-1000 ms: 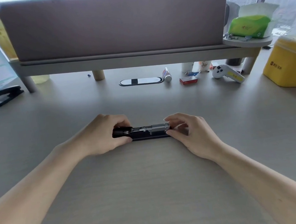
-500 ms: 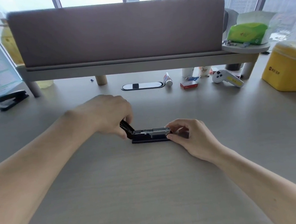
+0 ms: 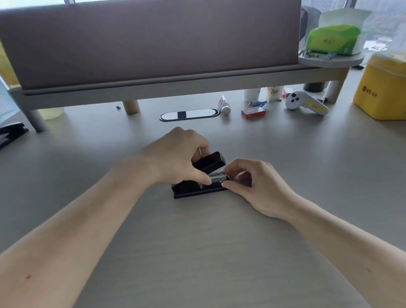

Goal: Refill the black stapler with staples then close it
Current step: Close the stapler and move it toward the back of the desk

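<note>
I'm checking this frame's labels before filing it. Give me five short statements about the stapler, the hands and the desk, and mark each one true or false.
1. The black stapler lies fully closed. False: its top cover is raised at an angle above the metal magazine.
2. The left hand holds the raised cover. True.
3. The right hand rests flat on the desk, away from the stapler. False: its fingertips pinch the stapler's front end.
4. A second black stapler sits at the far left of the desk. True.
5. The small red box sits in the right hand. False: it lies farther back on the desk.
</note>
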`<state>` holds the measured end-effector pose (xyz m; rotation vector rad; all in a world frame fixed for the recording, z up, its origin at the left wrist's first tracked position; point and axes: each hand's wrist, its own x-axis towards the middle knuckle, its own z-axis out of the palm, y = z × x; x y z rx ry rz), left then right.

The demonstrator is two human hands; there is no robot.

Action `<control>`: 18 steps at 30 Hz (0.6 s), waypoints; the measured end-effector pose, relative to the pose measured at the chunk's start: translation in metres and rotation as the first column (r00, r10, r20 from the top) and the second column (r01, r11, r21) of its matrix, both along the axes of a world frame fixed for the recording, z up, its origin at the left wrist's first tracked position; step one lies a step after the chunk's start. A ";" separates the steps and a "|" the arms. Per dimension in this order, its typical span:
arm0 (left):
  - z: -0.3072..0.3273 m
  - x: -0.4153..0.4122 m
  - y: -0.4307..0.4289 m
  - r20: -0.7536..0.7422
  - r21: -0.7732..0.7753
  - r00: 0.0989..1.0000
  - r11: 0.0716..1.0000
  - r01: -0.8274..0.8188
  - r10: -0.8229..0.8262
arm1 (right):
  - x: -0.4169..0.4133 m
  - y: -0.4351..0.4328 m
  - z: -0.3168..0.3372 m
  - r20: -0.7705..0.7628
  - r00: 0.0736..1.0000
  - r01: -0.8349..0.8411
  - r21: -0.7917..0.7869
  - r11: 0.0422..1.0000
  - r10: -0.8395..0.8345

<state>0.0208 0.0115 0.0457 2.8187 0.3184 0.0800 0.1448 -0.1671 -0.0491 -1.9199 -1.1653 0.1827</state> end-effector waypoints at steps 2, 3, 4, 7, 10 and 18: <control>-0.007 0.003 -0.001 -0.004 -0.004 1.000 1.000 0.009 -0.009 | 0.000 -0.001 0.000 -0.009 1.000 -0.009 0.001 1.000 0.009; -0.011 0.005 -0.002 -0.005 -0.001 1.000 1.000 0.015 -0.015 | 0.000 -0.001 0.001 -0.017 1.000 -0.015 0.003 1.000 0.015; -0.014 0.006 -0.002 -0.003 -0.001 1.000 1.000 0.019 -0.019 | 0.000 -0.001 0.001 -0.026 0.999 -0.019 0.011 1.000 0.019; -0.023 0.007 0.000 0.003 -0.038 0.999 0.999 0.035 -0.035 | 0.000 0.000 0.000 -0.071 0.997 -0.019 0.050 0.999 0.022; -0.032 0.007 -0.002 0.030 -0.111 0.999 0.994 -0.008 0.011 | 0.001 0.001 -0.002 -0.078 0.997 -0.025 0.049 0.998 0.028; -0.057 0.015 -0.012 0.124 -0.191 0.974 0.967 -0.167 0.192 | 0.003 0.000 -0.004 -0.038 0.999 -0.029 -0.006 1.000 0.028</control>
